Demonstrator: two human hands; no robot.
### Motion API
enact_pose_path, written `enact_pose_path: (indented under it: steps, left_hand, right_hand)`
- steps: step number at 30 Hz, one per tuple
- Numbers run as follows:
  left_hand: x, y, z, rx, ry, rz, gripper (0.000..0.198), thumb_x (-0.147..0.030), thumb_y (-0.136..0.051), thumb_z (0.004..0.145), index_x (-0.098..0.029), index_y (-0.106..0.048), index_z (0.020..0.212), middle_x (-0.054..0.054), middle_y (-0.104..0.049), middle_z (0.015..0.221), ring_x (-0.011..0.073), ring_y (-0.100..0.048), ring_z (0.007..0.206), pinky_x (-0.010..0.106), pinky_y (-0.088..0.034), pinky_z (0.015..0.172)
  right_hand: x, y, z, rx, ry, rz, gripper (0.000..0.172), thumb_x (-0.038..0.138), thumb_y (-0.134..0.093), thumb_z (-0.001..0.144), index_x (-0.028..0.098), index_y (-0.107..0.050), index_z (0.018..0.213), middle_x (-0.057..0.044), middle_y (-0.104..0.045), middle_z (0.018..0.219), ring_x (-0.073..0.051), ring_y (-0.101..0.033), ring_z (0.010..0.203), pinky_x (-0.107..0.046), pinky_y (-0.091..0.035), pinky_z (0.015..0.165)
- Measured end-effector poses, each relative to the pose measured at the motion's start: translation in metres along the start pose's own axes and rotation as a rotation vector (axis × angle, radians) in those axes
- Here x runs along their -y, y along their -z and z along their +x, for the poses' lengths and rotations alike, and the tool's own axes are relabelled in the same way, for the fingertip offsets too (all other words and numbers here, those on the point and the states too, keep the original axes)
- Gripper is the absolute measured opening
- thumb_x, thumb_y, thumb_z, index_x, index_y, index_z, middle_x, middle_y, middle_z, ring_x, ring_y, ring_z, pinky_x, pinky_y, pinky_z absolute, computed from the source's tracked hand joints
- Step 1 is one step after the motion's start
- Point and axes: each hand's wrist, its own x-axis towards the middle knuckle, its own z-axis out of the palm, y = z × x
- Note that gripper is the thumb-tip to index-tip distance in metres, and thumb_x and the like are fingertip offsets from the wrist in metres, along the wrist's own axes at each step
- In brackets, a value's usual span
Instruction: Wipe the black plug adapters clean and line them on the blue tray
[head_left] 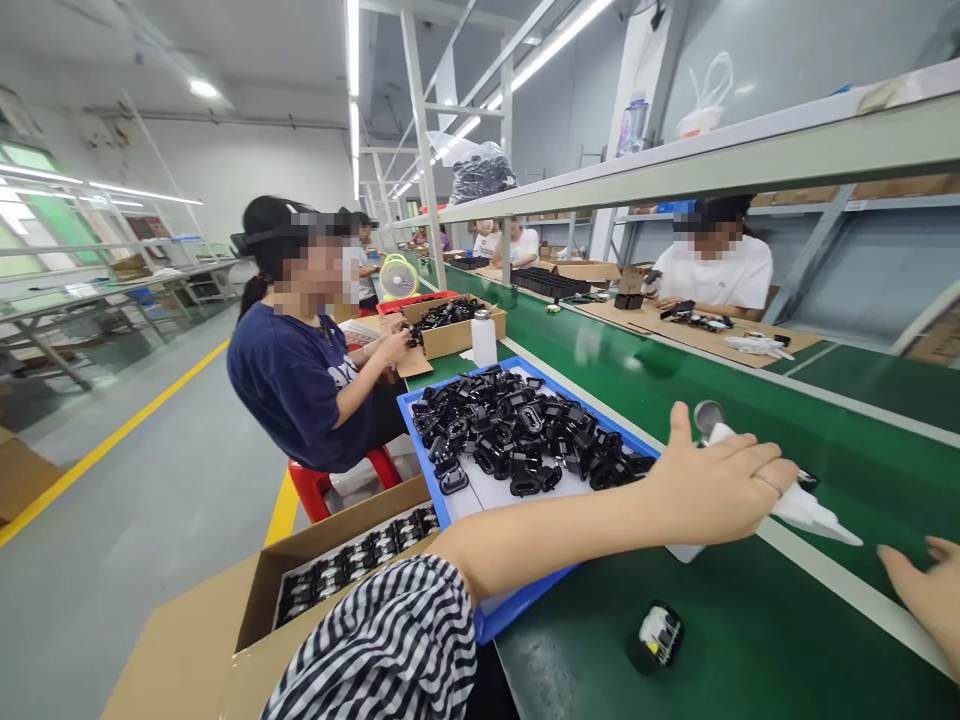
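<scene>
Many glossy black plastic parts [525,430] lie heaped in a flat blue tray [525,598] on the smooth green belt [750,650]. Left hand [712,490] lies flat, unclenched, over a white bottle [806,508] with a pointed nozzle, just beside the tray. Right hand [926,595] is spread, holding nothing. One small black part [656,635] lies nearby on the belt; its white label is too small to read.

The white squeeze bottle [814,512] lies on its side on the green belt [757,650], its long tapered nozzle pointing right. Your left hand [720,490] lies flat over its body, so only the nozzle and a corner of the base show. Nearer you, apart from it, sits a small black part [656,636] with a white label
</scene>
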Motion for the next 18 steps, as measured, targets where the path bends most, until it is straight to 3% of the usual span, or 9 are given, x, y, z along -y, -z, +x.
enact_pose_path:
  steps: [2,5,8,11,14,18]
  left_hand:
    - [-0.001,0.013,-0.005,0.087,0.017,-0.124,0.039,-0.007,-0.029,0.073,-0.013,-0.046,0.107,0.007,-0.05,0.113,0.018,-0.044,0.105,0.058,-0.016,0.09]
    - [0.004,0.037,-0.019,0.147,0.189,-0.379,0.035,-0.012,-0.034,0.073,-0.017,-0.048,0.105,0.004,-0.054,0.109,0.017,-0.05,0.097,0.053,-0.018,0.094]
    - [0.015,0.049,-0.04,0.125,0.43,-0.704,0.031,-0.017,-0.031,0.078,-0.016,-0.053,0.1,0.002,-0.058,0.102,0.0147,-0.053,0.092,0.034,-0.036,0.087]
    - [0.016,0.043,-0.067,0.211,0.602,-0.947,0.028,-0.021,-0.034,0.077,-0.013,-0.057,0.091,0.003,-0.063,0.092,0.0146,-0.056,0.085,0.025,-0.042,0.077]
    - [0.0,0.029,-0.09,0.207,0.653,-0.954,0.027,-0.018,-0.034,0.077,-0.013,-0.056,0.093,0.003,-0.062,0.093,0.0142,-0.056,0.087,0.023,-0.042,0.077]
    - [-0.025,0.013,-0.102,0.241,0.579,-0.62,0.03,-0.018,-0.03,0.08,-0.017,-0.051,0.101,0.003,-0.062,0.094,0.0149,-0.056,0.087,0.023,-0.043,0.075]
  right_hand:
    - [0.036,0.024,-0.021,0.02,-0.166,0.042,0.069,0.033,-0.038,0.056,-0.005,-0.041,0.113,-0.033,-0.045,0.103,-0.037,-0.042,0.1,-0.046,-0.036,0.072]
    - [0.073,0.046,-0.047,-0.136,-0.104,0.187,0.06,0.025,-0.033,0.062,-0.013,-0.041,0.108,-0.034,-0.042,0.107,-0.035,-0.035,0.107,-0.043,-0.025,0.087]
    - [0.081,0.047,-0.067,-0.139,-0.098,0.206,0.051,0.028,-0.033,0.069,-0.004,-0.043,0.107,-0.028,-0.043,0.11,-0.03,-0.035,0.108,-0.04,-0.025,0.089]
    - [0.079,0.039,-0.093,-0.074,-0.075,0.262,0.038,0.028,-0.033,0.071,0.008,-0.047,0.101,-0.018,-0.05,0.105,-0.025,-0.044,0.101,-0.04,-0.03,0.086]
    - [0.087,0.034,-0.126,0.059,0.003,0.365,0.029,0.024,-0.033,0.072,0.014,-0.05,0.093,-0.011,-0.058,0.09,-0.021,-0.054,0.086,-0.04,-0.039,0.079]
    - [0.116,0.037,-0.173,0.336,0.183,0.49,0.03,0.023,-0.049,0.065,0.017,-0.053,0.094,-0.005,-0.062,0.087,-0.017,-0.057,0.081,-0.033,-0.044,0.075]
